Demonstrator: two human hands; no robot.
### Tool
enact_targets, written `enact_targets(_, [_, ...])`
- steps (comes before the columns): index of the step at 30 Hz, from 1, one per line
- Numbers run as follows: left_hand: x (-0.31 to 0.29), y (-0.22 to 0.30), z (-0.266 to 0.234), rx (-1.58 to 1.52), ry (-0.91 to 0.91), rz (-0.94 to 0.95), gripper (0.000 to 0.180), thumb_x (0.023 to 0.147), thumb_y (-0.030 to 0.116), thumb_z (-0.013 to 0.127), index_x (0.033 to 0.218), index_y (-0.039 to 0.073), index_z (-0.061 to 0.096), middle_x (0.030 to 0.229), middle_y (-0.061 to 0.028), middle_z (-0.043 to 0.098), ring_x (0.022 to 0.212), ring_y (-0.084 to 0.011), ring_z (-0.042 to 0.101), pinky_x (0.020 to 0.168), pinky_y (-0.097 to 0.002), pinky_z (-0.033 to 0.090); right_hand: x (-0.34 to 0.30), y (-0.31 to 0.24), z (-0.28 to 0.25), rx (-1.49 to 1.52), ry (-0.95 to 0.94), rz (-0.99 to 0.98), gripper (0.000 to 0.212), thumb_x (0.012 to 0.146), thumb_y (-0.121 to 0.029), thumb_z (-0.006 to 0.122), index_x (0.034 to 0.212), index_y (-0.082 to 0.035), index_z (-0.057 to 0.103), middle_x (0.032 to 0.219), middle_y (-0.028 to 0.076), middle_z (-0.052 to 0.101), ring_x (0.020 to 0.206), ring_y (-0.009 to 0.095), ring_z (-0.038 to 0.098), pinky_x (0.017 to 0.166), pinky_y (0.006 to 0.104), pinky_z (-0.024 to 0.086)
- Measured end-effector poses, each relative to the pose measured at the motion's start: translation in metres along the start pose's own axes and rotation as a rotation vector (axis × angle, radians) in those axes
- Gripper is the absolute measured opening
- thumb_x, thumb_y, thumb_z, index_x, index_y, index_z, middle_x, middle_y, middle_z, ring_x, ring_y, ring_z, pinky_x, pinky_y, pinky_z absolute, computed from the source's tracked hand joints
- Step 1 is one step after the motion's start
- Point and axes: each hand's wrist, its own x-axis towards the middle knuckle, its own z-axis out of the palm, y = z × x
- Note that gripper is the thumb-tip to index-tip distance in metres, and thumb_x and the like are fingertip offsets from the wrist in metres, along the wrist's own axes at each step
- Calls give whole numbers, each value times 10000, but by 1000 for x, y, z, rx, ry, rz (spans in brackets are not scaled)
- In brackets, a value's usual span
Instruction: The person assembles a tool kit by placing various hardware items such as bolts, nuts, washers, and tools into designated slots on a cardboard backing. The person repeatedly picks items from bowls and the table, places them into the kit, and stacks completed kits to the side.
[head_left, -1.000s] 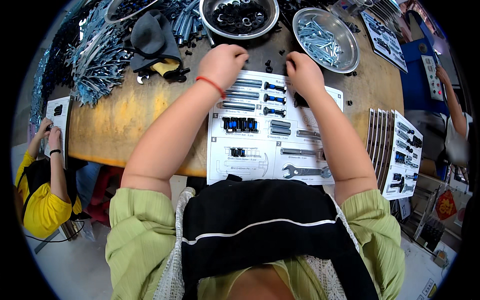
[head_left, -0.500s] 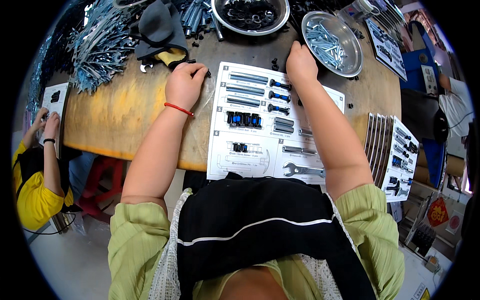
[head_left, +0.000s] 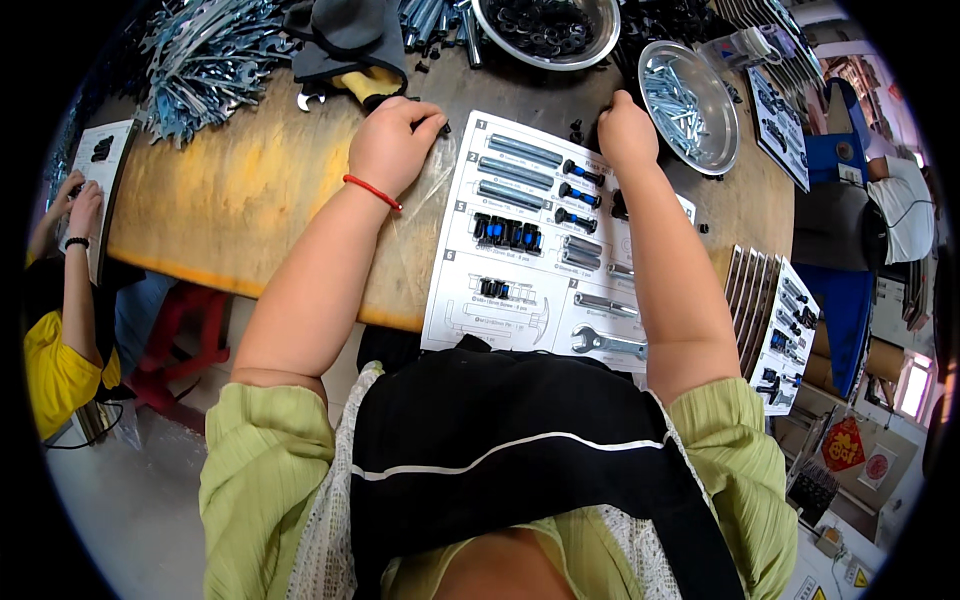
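My left hand (head_left: 396,145), with a red cord on its wrist, is closed near the upper left corner of a printed card (head_left: 455,290). A small black piece shows by its fingertips, but what it grips is hidden. Beyond the card's upper right part, my right hand (head_left: 630,135) is curled closed beside a metal bowl (head_left: 735,140) of silver pins (head_left: 675,110); its fingertips are hidden. Several black bolts (head_left: 508,233) and silver sleeves (head_left: 525,150) appear on the card, which lies partly under my right forearm.
Wrenches (head_left: 200,70) are heaped at the far left beside a grey-and-yellow glove (head_left: 350,50). Another bowl (head_left: 570,65) holds black washers. A stack of cards (head_left: 765,320) stands at right, near a clear jar (head_left: 735,48). At left, a co-worker's hands (head_left: 82,208) are over another card.
The whole view has shifted, so the table's things sit slightly further right in the picture. Both hands keep nearly the same places beside the card and the bowl of pins.
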Motion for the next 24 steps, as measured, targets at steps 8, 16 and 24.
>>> enact_targets(8, [-4, -1, -1, -112, -20, -72, 224, 892, 208, 687, 1008, 20, 726, 970, -98, 696, 867, -218, 648, 782, -321, 506, -34, 11, -7, 364, 141, -206, 185, 868, -180, 627, 963, -62, 733, 917, 168, 703, 874, 361, 667, 800, 423, 529])
enact_targets(16, [-88, 83, 4, -91, -423, 307, 79, 835, 147, 688, 865, 86, 729, 817, -66, 634, 775, -261, 627, 683, -359, 508, -190, 14, -29, 418, -112, -537, 82, 823, -170, 675, 862, -104, 705, 817, 84, 626, 753, 295, 640, 665, 392, 530])
enact_targets(24, [-117, 97, 34, 236, -475, 492, 52, 809, 166, 693, 839, 125, 704, 815, -35, 579, 782, -245, 603, 654, -376, 506, -223, 23, -13, 349, -77, -626, 37, 812, -151, 672, 828, -118, 667, 768, 47, 572, 711, 253, 630, 596, 373, 529])
